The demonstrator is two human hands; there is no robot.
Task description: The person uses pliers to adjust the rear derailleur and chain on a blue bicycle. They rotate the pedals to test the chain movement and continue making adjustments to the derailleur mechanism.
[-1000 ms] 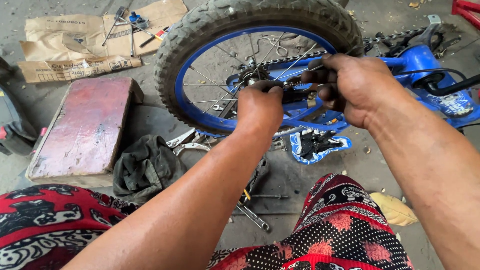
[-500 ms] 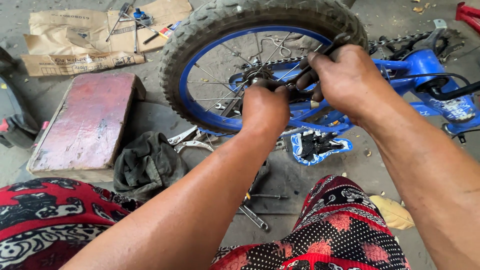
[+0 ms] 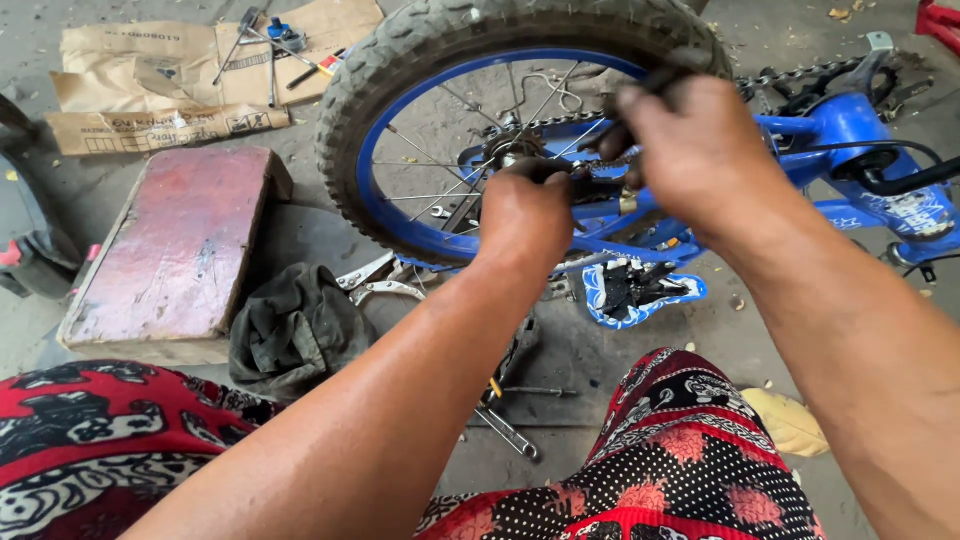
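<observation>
Still both fists, left hand (image 3: 525, 215) and right hand (image 3: 700, 150), clamped on the bicycle chain (image 3: 600, 185), wheel (image 3: 420, 60) unmoved.

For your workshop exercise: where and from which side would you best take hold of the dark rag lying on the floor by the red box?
Probably pinch the dark rag at its raised, crumpled top fold, coming from above. It lies loosely bunched on the ground, with the red box close on its left and pliers at its right, so the top is freest.

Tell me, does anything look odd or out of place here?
Yes. The blue bicycle lies upside down, its wheel raised, both hands at the chain by the hub. Tools lie strewn on the floor beside a crumpled dark rag.
</observation>
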